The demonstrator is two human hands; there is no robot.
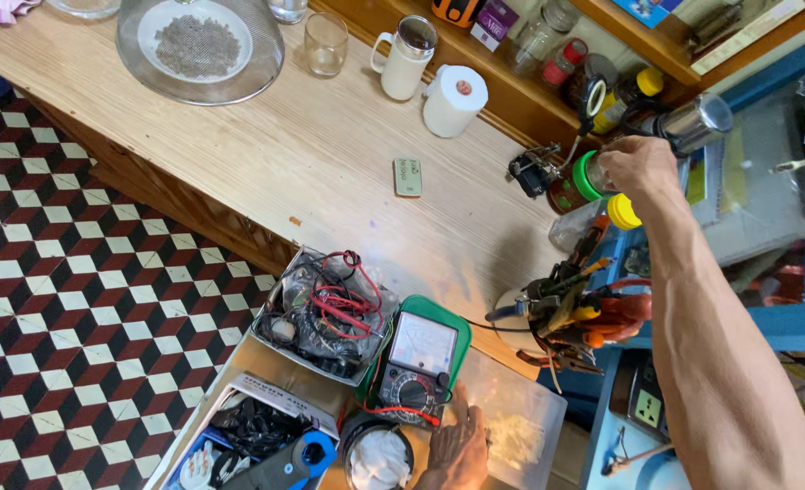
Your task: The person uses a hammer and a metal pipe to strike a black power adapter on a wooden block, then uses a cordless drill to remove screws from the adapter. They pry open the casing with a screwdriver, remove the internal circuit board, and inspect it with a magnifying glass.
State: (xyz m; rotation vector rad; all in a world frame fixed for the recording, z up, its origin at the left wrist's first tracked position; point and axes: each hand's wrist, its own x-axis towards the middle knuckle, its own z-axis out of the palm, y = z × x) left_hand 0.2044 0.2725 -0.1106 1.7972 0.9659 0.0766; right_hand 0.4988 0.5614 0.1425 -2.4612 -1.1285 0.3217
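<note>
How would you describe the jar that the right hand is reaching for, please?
Start at the wooden table and follow its far right end, past the white paper roll. There the right hand touches a jar lying sideways. Its green lid sets it apart from the yellow-lidded bottle just below.

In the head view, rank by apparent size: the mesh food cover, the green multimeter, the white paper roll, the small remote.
1. Mesh food cover
2. Green multimeter, though it sits nearer the camera
3. White paper roll
4. Small remote
</note>
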